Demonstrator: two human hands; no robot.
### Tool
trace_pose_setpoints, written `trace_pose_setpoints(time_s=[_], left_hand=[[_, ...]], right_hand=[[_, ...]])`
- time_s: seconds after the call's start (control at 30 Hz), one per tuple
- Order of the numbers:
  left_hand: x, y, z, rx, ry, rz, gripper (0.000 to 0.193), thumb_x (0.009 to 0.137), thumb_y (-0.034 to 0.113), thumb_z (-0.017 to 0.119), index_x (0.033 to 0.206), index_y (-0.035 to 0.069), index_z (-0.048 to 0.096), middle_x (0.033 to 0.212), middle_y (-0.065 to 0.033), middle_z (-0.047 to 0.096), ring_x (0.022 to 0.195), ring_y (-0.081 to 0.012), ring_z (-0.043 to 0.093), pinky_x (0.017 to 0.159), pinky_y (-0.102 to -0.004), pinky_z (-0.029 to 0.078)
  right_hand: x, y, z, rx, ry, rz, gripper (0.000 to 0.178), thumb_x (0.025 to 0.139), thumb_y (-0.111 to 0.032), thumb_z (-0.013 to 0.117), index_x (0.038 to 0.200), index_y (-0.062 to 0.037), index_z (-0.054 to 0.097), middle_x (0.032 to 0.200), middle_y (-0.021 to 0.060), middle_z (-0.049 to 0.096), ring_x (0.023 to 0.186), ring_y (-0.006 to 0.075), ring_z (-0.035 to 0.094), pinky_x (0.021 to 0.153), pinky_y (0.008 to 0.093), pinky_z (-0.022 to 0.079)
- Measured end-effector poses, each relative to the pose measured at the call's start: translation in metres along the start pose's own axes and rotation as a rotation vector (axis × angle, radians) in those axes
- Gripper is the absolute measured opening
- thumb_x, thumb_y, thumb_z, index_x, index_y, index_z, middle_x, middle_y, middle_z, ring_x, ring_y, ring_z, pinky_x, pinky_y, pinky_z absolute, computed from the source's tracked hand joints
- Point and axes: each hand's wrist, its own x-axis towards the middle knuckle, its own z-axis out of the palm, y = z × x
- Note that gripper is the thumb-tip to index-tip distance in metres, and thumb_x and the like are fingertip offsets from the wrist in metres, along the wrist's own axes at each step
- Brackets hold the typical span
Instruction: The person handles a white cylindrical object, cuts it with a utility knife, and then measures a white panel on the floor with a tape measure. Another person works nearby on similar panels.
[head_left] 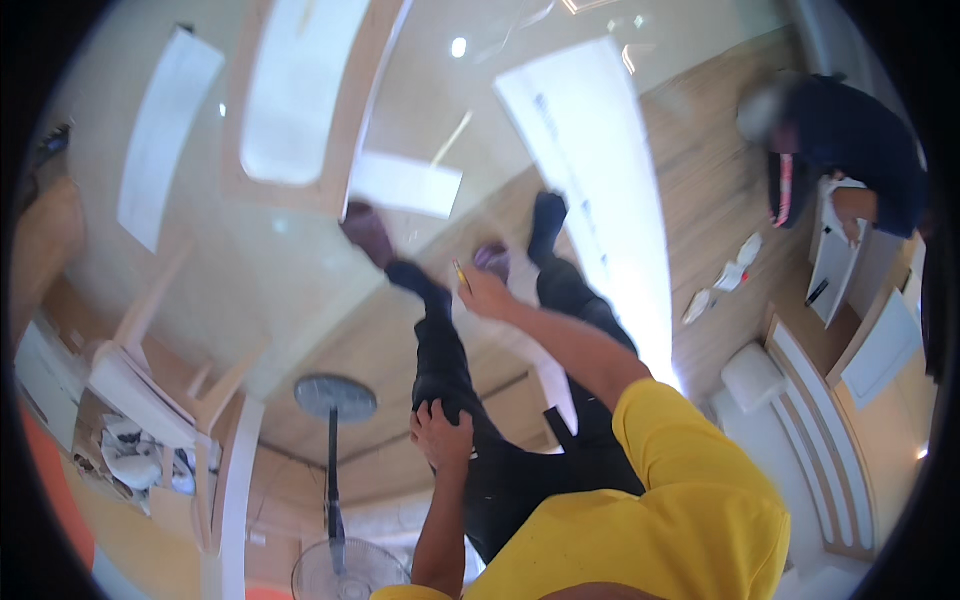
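Note:
My right hand is closed round a slim yellow tool, pencil-like with a reddish end; its exact kind is too small to make out. The arm reaches forward over the floor between my legs. My left hand rests on my left knee in black trousers, fingers spread, holding nothing. Ahead of my feet in dark socks lie a maroon slipper and a second purplish slipper, partly behind my right hand. A long bright white panel lies to the right of my right foot.
A wood-framed white panel stands at upper left. Smaller white sheets lie nearby. A standing fan is at lower left, beside a chair. On the right, another person bends over white-fronted furniture; crumpled wrappers lie on the floor.

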Motion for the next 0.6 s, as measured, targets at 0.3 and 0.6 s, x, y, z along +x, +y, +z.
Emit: trace_pose_setpoints(time_s=[0.3,0.6], left_hand=[[-0.053,0.048,-0.059,0.091,-0.305,0.276,0.058,0.088,0.042,0.060,0.135,0.009,0.055,0.145,-0.0212,0.043,0.136,-0.0449,0.037,0.105,-0.0565,0.039],[-0.082,0.200,-0.223,-0.323,0.004,0.692,0.047,0.091,0.035,0.061,0.123,0.000,0.062,0.118,-0.0217,0.066,0.113,-0.0368,0.062,0.098,-0.0409,0.047]], right_hand=[[-0.233,0.053,-0.269,0.383,0.497,0.332,0.042,0.086,-0.040,0.069,0.095,0.0003,0.073,0.066,0.0079,0.064,0.062,0.0154,0.059,0.057,0.0361,0.047],[-0.344,0.073,-0.356,0.699,0.792,0.416,0.032,0.085,-0.028,0.057,0.083,0.0033,0.065,0.052,0.0071,0.052,0.039,0.0206,0.053,0.038,0.0337,0.044]])
